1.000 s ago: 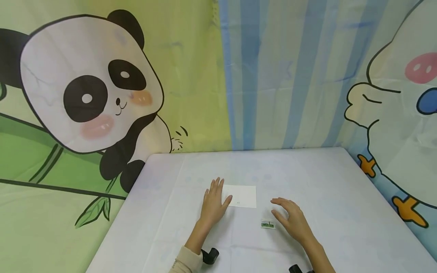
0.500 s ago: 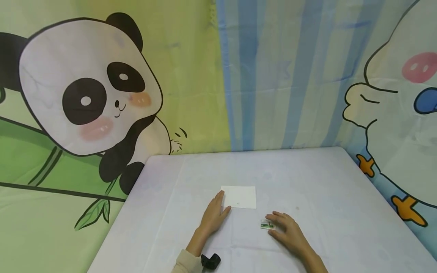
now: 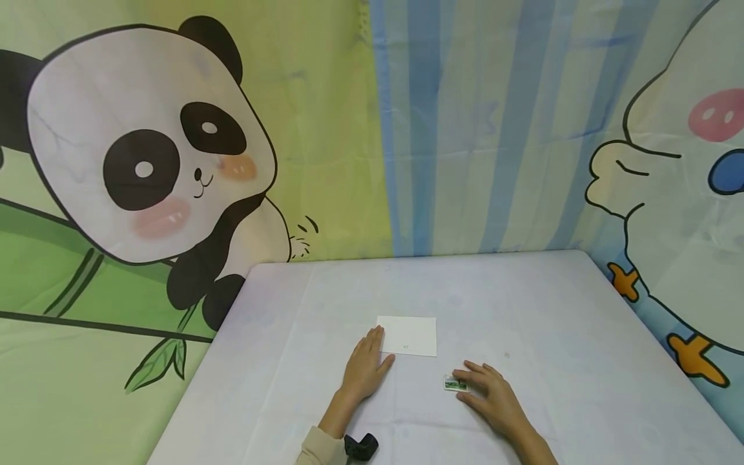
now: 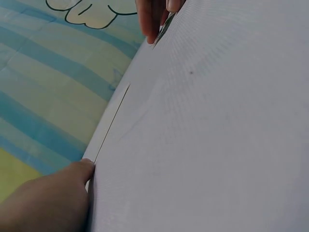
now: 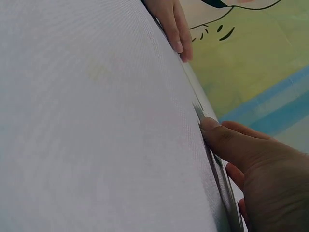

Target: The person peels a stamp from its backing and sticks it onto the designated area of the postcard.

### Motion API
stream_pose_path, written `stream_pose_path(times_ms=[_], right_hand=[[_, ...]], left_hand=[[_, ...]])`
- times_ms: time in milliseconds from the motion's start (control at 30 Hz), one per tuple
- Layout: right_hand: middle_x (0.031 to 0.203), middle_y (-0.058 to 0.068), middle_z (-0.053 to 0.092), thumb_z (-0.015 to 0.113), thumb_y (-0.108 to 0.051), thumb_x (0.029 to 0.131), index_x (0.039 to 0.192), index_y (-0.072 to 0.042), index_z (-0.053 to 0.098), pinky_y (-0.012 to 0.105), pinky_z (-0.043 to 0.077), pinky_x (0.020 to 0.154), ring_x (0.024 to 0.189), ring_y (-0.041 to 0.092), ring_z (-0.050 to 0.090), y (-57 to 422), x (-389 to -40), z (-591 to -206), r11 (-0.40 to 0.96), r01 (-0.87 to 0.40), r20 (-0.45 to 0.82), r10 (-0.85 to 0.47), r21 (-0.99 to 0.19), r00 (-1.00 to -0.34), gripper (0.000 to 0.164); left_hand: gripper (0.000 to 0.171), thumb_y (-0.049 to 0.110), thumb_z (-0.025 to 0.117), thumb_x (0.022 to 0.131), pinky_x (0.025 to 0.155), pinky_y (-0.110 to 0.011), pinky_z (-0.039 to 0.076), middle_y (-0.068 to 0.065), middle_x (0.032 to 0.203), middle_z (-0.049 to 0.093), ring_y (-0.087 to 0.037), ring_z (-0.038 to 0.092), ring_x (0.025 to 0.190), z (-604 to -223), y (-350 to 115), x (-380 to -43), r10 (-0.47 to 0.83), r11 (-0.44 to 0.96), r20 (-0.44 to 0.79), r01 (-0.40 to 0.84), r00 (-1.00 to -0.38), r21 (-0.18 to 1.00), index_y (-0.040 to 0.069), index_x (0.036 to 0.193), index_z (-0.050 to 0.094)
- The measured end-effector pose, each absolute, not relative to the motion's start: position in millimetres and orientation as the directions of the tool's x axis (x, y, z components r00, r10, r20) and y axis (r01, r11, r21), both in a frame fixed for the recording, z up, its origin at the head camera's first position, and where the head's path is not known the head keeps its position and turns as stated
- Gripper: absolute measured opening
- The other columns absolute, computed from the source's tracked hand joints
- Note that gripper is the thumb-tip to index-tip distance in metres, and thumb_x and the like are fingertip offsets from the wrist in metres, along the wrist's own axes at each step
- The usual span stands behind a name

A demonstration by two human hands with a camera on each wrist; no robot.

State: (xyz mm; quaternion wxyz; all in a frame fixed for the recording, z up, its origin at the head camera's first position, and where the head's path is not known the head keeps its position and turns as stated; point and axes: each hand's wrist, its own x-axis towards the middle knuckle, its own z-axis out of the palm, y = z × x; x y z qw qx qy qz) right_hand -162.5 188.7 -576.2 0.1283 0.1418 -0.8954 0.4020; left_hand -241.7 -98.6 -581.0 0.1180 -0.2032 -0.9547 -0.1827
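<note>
A white card (image 3: 410,336) lies flat on the table. On its left edge rests my left hand (image 3: 361,371), fingers straight and together, thumb spread toward the card's lower edge. To the card's lower right is a small stamp-like picture with a green scene (image 3: 455,383). My right hand (image 3: 494,397) has its thumb and curled forefinger at opposite edges of this stamp's right end. In the left wrist view the stamp (image 4: 165,30) shows between those fingers, low at the table surface. The thumb touches its edge in the right wrist view.
A white cloth covers the table (image 3: 325,290). Behind it hangs a printed curtain with a panda (image 3: 157,142) and blue stripes. A black device (image 3: 360,447) is worn at the left wrist.
My right hand came down and left onto the stamp, then stayed there. The left hand drew slightly nearer and settled along the card's left edge. Card and stamp stay in place.
</note>
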Motion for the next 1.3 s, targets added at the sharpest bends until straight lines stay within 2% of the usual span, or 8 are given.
stream_pose_path(times_ms=[233, 400, 533, 667, 867, 1033, 1167, 1300], right_hand=[[0.119, 0.007, 0.061, 0.080, -0.022, 0.069, 0.104, -0.019, 0.070, 0.055, 0.032, 0.097, 0.116, 0.037, 0.049, 187.5, -162.4, -575.9, 0.638, -0.389, 0.394, -0.143, -0.664, -0.908, 0.037], [0.114, 0.005, 0.064, 0.081, -0.019, 0.066, 0.102, -0.019, 0.071, 0.023, 0.022, 0.105, 0.112, 0.031, 0.054, 186.3, -163.4, -576.7, 0.643, -0.414, 0.430, -0.142, -0.644, -0.891, 0.037], [0.114, 0.005, 0.064, 0.081, -0.019, 0.066, 0.101, -0.018, 0.071, 0.011, 0.014, 0.104, 0.112, 0.029, 0.054, 186.0, -164.1, -578.2, 0.637, -0.423, 0.436, -0.149, -0.644, -0.888, 0.036], [0.114, 0.005, 0.063, 0.080, -0.020, 0.067, 0.100, -0.019, 0.072, 0.016, 0.018, 0.105, 0.112, 0.027, 0.055, 186.2, -164.3, -578.9, 0.648, -0.428, 0.439, -0.157, -0.630, -0.884, 0.034], [0.113, 0.002, 0.064, 0.078, -0.022, 0.070, 0.100, -0.021, 0.072, 0.035, 0.028, 0.101, 0.109, 0.024, 0.057, 186.3, -162.3, -577.9, 0.684, -0.432, 0.448, -0.169, -0.588, -0.878, 0.031], [0.113, 0.002, 0.065, 0.076, -0.023, 0.074, 0.099, -0.020, 0.072, 0.038, 0.029, 0.101, 0.110, 0.024, 0.057, 186.3, -160.1, -576.2, 0.692, -0.430, 0.446, -0.171, -0.580, -0.878, 0.026], [0.113, 0.006, 0.064, 0.073, -0.023, 0.078, 0.098, -0.019, 0.072, 0.048, 0.034, 0.097, 0.110, 0.031, 0.056, 186.6, -158.3, -573.5, 0.680, -0.425, 0.442, -0.162, -0.598, -0.882, 0.020], [0.109, 0.007, 0.066, 0.070, -0.022, 0.082, 0.094, -0.021, 0.073, 0.056, 0.038, 0.092, 0.107, 0.038, 0.056, 186.0, -158.6, -570.2, 0.661, -0.411, 0.441, -0.134, -0.628, -0.888, 0.013]], left_hand=[[0.065, 0.041, 0.047, 0.095, 0.109, -0.039, 0.020, -0.014, 0.145, 0.032, -0.025, 0.026, 0.135, -581.9, -98.3, -241.9, 0.349, 0.849, 0.317, 0.441, -0.882, 0.292, -0.001, 0.142, 0.030], [0.064, 0.040, 0.049, 0.094, 0.108, -0.040, 0.022, -0.015, 0.145, 0.033, -0.026, 0.027, 0.134, -581.3, -99.0, -241.7, 0.353, 0.846, 0.333, 0.450, -0.874, 0.285, -0.001, 0.141, 0.032], [0.064, 0.038, 0.050, 0.094, 0.107, -0.042, 0.023, -0.016, 0.144, 0.034, -0.028, 0.029, 0.133, -580.7, -99.5, -242.0, 0.358, 0.841, 0.351, 0.462, -0.865, 0.282, -0.002, 0.140, 0.033], [0.064, 0.038, 0.051, 0.094, 0.107, -0.042, 0.023, -0.015, 0.144, 0.034, -0.028, 0.029, 0.133, -580.0, -99.3, -241.7, 0.357, 0.841, 0.344, 0.459, -0.868, 0.287, -0.002, 0.140, 0.033], [0.066, 0.040, 0.050, 0.093, 0.108, -0.041, 0.021, -0.013, 0.148, 0.026, -0.027, 0.025, 0.135, -577.1, -97.7, -239.1, 0.346, 0.837, 0.297, 0.436, -0.890, 0.332, 0.001, 0.142, 0.030], [0.068, 0.042, 0.050, 0.093, 0.106, -0.047, 0.024, -0.013, 0.152, 0.015, -0.033, 0.025, 0.134, -572.1, -96.0, -234.0, 0.328, 0.820, 0.256, 0.409, -0.909, 0.400, 0.006, 0.145, 0.025], [0.069, 0.046, 0.048, 0.093, 0.102, -0.051, 0.029, -0.015, 0.153, 0.009, -0.040, 0.027, 0.131, -564.8, -93.9, -227.7, 0.318, 0.802, 0.240, 0.395, -0.917, 0.447, 0.010, 0.146, 0.023], [0.071, 0.048, 0.049, 0.092, 0.100, -0.050, 0.032, -0.016, 0.152, 0.010, -0.037, 0.026, 0.132, -555.6, -91.0, -222.3, 0.346, 0.771, 0.266, 0.434, -0.900, 0.465, 0.012, 0.147, 0.022]])
